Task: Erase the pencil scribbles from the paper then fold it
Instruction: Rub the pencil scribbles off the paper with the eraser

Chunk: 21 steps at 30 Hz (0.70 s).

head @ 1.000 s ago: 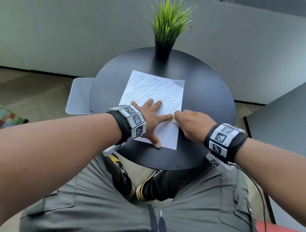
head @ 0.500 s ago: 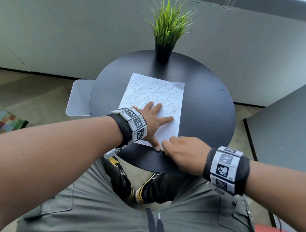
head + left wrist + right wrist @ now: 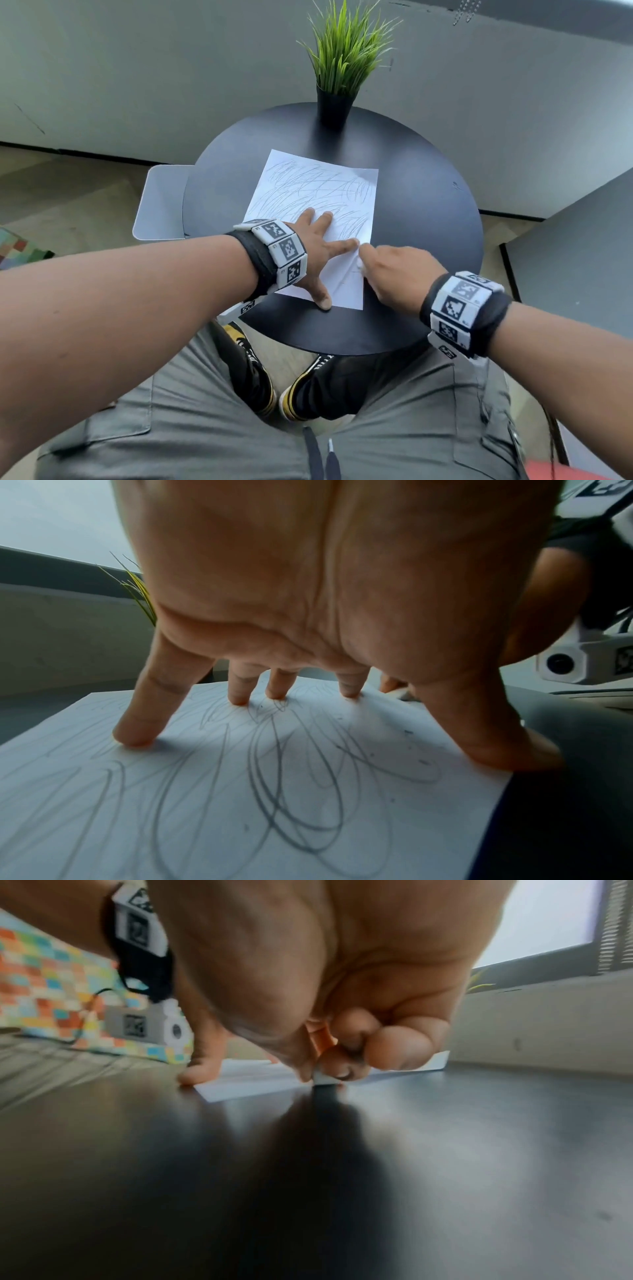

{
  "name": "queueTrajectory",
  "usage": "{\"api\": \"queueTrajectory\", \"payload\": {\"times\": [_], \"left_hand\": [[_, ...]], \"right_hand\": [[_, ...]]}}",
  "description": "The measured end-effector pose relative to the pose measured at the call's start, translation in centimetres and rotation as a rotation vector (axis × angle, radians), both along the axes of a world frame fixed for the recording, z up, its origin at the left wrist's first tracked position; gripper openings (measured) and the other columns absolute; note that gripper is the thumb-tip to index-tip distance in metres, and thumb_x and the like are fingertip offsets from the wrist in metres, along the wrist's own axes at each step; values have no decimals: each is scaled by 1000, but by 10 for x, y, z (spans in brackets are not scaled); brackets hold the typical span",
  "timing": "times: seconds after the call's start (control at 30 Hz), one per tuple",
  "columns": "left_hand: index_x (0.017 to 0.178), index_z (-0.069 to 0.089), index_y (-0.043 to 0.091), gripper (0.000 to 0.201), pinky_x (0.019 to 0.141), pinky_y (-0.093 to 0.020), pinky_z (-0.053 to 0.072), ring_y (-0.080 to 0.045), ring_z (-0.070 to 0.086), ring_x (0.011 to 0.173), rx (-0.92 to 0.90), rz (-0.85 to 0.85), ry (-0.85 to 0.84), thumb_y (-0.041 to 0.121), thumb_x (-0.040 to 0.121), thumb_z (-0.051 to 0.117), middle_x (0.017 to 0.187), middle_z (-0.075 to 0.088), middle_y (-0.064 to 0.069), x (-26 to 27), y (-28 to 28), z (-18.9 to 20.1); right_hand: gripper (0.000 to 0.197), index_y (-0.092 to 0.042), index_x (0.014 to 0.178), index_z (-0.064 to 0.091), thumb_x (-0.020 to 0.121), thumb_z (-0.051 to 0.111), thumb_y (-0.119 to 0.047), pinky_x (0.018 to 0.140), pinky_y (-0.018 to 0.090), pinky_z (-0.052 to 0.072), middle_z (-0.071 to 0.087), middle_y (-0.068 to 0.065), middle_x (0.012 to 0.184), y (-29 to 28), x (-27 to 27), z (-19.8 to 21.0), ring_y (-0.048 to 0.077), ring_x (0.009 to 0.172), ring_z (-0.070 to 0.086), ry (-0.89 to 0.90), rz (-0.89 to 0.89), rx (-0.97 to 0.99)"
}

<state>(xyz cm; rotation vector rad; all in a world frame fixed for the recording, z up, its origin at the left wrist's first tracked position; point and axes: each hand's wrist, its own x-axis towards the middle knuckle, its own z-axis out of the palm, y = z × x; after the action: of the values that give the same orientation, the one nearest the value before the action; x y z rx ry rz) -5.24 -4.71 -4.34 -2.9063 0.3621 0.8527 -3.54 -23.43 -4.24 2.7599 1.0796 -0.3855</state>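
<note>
A white paper (image 3: 318, 192) covered in grey pencil scribbles (image 3: 294, 777) lies on the round black table (image 3: 421, 219). My left hand (image 3: 318, 250) presses flat on its near half, fingers spread and straight, thumb at the near edge. My right hand (image 3: 387, 270) pinches a small white eraser (image 3: 359, 263) and holds it down at the paper's right edge, just beside the left index fingertip. In the right wrist view the eraser (image 3: 323, 1079) touches the surface where paper (image 3: 246, 1087) meets table. The near right strip of the sheet looks almost free of marks.
A potted green grass plant (image 3: 339, 68) stands at the table's far edge. A light grey chair seat (image 3: 161, 202) sits left of the table. A second dark table (image 3: 575, 260) lies to the right. My knees and shoes are under the near edge.
The right hand went with the eraser from the paper's right edge down to its near corner, then back up to the right edge beside the left index finger. The left hand stayed pressed.
</note>
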Motion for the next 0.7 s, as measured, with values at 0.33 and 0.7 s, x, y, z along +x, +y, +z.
{"api": "queueTrajectory", "payload": {"times": [0.33, 0.7], "left_hand": [[152, 12, 53, 108, 107, -81, 16, -35, -15, 154, -120, 132, -16, 96, 62, 55, 169, -12, -4, -5, -9, -10], [148, -3, 54, 122, 102, -83, 18, -36, -14, 154, -117, 125, -94, 95, 54, 62, 166, -18, -6, -11, -9, -27]], "right_hand": [[19, -29, 88, 24, 98, 38, -35, 62, 38, 46, 43, -4, 81, -4, 13, 12, 32, 78, 56, 33, 44, 62], [13, -21, 107, 39, 95, 42, -23, 63, 40, 48, 41, -2, 89, -6, 8, 3, 27, 78, 52, 57, 119, 13]]}}
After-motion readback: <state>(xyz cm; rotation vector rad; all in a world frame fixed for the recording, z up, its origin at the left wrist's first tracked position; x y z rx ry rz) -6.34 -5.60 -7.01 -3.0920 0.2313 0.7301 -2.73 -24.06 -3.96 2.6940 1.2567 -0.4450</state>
